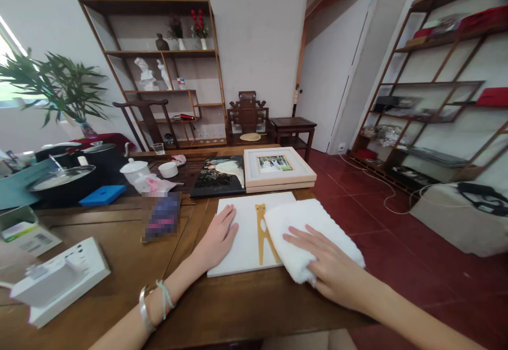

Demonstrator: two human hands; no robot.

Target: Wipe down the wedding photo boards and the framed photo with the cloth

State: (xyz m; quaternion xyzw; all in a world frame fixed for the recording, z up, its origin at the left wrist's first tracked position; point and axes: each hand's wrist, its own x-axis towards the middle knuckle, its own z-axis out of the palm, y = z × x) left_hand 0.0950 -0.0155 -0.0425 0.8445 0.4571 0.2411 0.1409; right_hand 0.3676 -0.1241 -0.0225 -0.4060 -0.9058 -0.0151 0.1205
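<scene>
At edge of table (222, 307) we press open L hand (217, 239) on white panel (248, 244), open R hand (333, 270) on towel (305, 223); ungripped, panel may slip

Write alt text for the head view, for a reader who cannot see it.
A person's left hand lies flat on a white panel on a wooden table, while the right hand holds a white cloth on it. A framed photo lies behind.

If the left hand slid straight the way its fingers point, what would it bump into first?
Probably the white wooden picture frame, just beyond the white flat board under the left hand. The dark glossy picture beside it lies close, so this is unsure.
</scene>
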